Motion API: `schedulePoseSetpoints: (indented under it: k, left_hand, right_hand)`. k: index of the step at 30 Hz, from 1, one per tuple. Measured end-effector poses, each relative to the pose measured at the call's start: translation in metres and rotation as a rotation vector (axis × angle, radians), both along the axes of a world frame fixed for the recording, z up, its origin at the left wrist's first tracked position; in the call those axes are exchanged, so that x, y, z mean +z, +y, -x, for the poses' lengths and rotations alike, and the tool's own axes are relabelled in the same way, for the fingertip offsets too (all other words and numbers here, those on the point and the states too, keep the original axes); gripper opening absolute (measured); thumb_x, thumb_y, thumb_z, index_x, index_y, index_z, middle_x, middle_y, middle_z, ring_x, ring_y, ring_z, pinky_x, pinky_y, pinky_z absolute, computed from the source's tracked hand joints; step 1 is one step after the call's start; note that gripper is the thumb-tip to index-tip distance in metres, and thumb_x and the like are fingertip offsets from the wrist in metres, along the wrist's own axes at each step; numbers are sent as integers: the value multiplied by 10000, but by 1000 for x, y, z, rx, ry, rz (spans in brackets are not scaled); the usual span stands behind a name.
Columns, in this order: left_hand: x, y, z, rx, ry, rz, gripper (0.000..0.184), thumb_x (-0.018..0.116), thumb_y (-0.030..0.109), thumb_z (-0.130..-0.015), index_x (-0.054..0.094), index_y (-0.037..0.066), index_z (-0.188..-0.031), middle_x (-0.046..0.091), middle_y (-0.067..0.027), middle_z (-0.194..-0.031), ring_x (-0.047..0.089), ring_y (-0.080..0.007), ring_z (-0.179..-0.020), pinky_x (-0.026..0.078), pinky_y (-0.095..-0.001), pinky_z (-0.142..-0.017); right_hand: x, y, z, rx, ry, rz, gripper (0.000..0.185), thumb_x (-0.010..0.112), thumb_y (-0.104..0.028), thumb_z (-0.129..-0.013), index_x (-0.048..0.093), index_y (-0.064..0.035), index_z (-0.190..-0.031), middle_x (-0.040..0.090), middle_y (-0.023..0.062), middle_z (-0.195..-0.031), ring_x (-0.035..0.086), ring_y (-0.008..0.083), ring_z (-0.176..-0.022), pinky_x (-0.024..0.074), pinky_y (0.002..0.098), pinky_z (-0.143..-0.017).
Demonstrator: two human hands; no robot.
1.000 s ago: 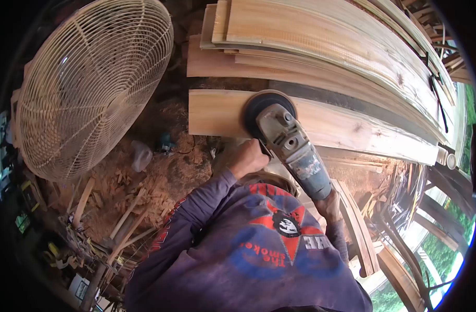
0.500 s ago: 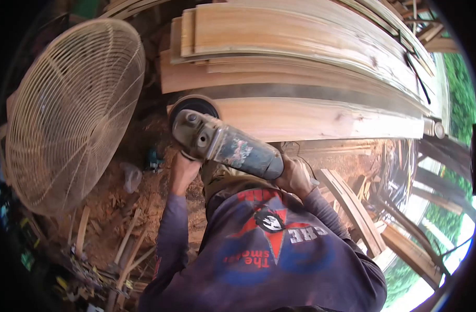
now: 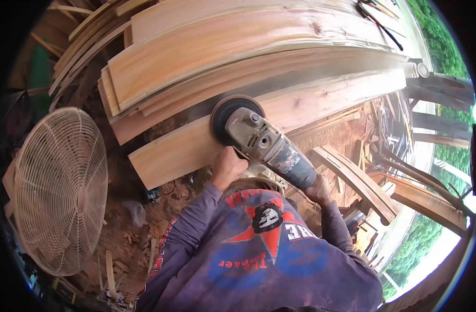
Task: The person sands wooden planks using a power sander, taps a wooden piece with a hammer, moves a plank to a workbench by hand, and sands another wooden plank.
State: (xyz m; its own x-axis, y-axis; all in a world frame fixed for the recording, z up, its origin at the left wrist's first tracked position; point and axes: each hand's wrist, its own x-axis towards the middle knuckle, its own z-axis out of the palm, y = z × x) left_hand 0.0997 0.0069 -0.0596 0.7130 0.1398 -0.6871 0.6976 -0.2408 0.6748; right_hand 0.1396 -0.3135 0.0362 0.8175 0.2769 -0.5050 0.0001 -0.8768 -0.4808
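Observation:
An angle grinder (image 3: 274, 148) with a round, dark sanding disc (image 3: 223, 117) is held between my two hands. My left hand (image 3: 229, 167) is closed at the side of the tool's head, its grip partly hidden. At the rear end of the body, my right hand (image 3: 319, 190) wraps around the grinder. The disc lies over a pale wooden board (image 3: 175, 151), a short way in from the board's left end; whether it is flat or tilted on the wood I cannot tell.
Behind the board lies a stack of planks (image 3: 212, 52) with a dark tool on top. A large caged fan (image 3: 61, 192) stands at left. Sawdust and scraps cover the ground. Wooden offcuts (image 3: 355, 179) lean at right, near a post-and-rail structure.
The grinder has moved right along the board, away from its left end, with both hands still on it. The view has turned, so the boards slant more and the fan appears lower.

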Motion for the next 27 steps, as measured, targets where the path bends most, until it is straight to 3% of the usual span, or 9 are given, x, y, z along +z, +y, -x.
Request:
schedulePoseSetpoints:
  k: [6, 14, 16, 19, 27]
  left_hand:
    - [28, -61, -89, -149, -40, -50, 288, 657, 156, -699, 730, -85, -838, 691, -345, -887, 704, -472, -914, 563, -501, -831]
    - [28, -192, -205, -264, -93, -49, 267, 669, 161, -709, 728, -74, -822, 692, -328, -849, 708, -464, -873, 559, -499, -803]
    - [19, -224, -229, -229, -96, 52, 266, 674, 165, -713, 728, -70, -826, 697, -317, -837, 712, -457, -860, 560, -494, -782]
    - [43, -258, -269, -264, -71, -26, 268, 683, 170, -711, 725, -72, -820, 697, -314, -830, 716, -449, -848, 559, -493, -764]
    - [48, -323, -354, -306, -105, -138, 281, 698, 178, -709, 730, -75, -824, 699, -320, -856, 718, -448, -863, 562, -494, -781]
  right_hand:
    - [1, -72, -39, -117, -18, -14, 406, 748, -233, -822, 694, -27, -1168, 746, 226, -1019, 727, 366, -1027, 574, 420, -836]
    - [6, -196, -115, -230, -60, 9, 360, 734, -241, -833, 710, -28, -1122, 734, 241, -974, 723, 396, -976, 574, 438, -803]
    - [7, -226, -134, -250, -60, 20, 354, 731, -250, -828, 717, -28, -1103, 730, 247, -952, 722, 404, -948, 572, 446, -790]
    - [14, -257, -163, -274, -49, 39, 345, 732, -255, -821, 720, -21, -1075, 727, 255, -927, 723, 410, -931, 570, 454, -785]
    - [12, -321, -234, -315, -72, 31, 361, 727, -263, -826, 709, -6, -1078, 723, 268, -938, 714, 429, -954, 569, 461, -795]
